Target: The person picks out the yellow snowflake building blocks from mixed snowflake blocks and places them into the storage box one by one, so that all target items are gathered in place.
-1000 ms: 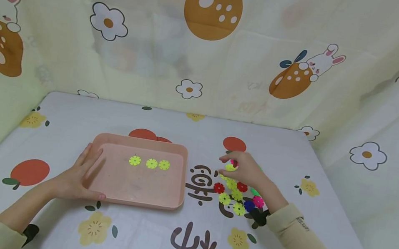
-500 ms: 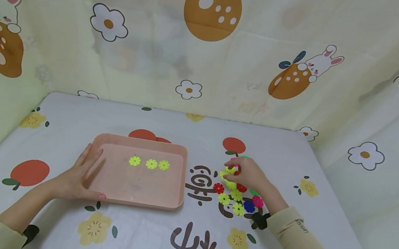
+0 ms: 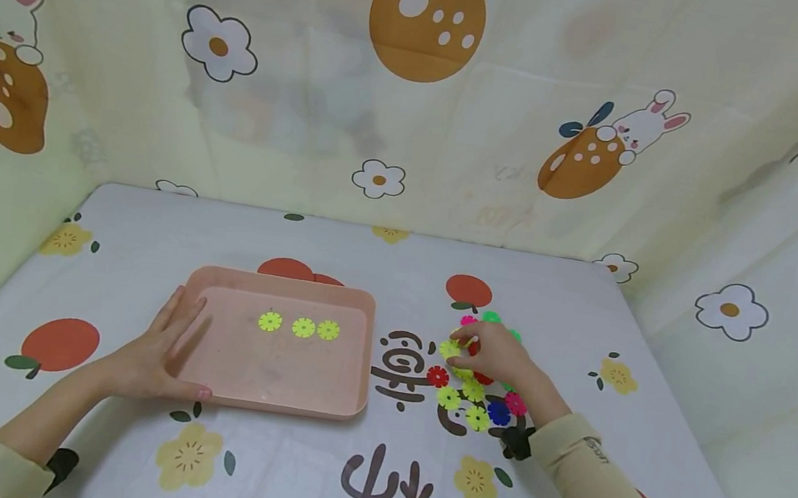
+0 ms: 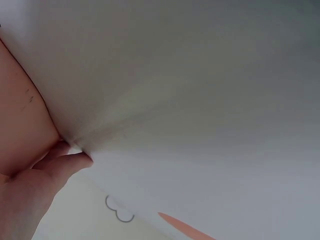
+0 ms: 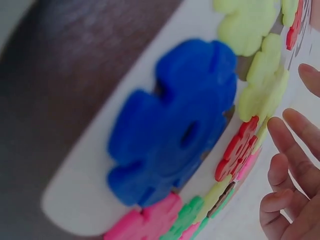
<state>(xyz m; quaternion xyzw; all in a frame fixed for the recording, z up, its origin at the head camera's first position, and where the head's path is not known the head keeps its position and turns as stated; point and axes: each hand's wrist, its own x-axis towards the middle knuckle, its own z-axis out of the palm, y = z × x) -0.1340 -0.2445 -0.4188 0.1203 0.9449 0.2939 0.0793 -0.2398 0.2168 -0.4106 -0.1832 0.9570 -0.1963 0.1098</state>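
My left hand (image 3: 154, 351) rests against the left end of a shallow pink tray (image 3: 276, 376), fingers spread along its side and thumb along its front edge. Three yellow flower-shaped slotted discs (image 3: 304, 327) lie in a row inside the tray. To the right, my right hand (image 3: 498, 355) reaches over a loose pile of such discs. Its thumb and forefinger stand apart around a yellow disc (image 3: 450, 349). In the right wrist view, the fingers (image 5: 295, 145) are bent with gaps between them, and no disc shows held. A blue disc (image 5: 180, 120) is close to that camera.
Around the right hand lie red (image 3: 438, 376), pink (image 3: 516, 404), green (image 3: 492, 318) and more yellow discs (image 3: 478, 418). The white tablecloth (image 3: 294, 471) has printed fruit, flowers and dark characters. A patterned curtain (image 3: 285, 133) hangs behind the table.
My right hand has moved a little toward the near side, lower over the pile, uncovering green and pink discs at the back. The left hand and tray have stayed in place.
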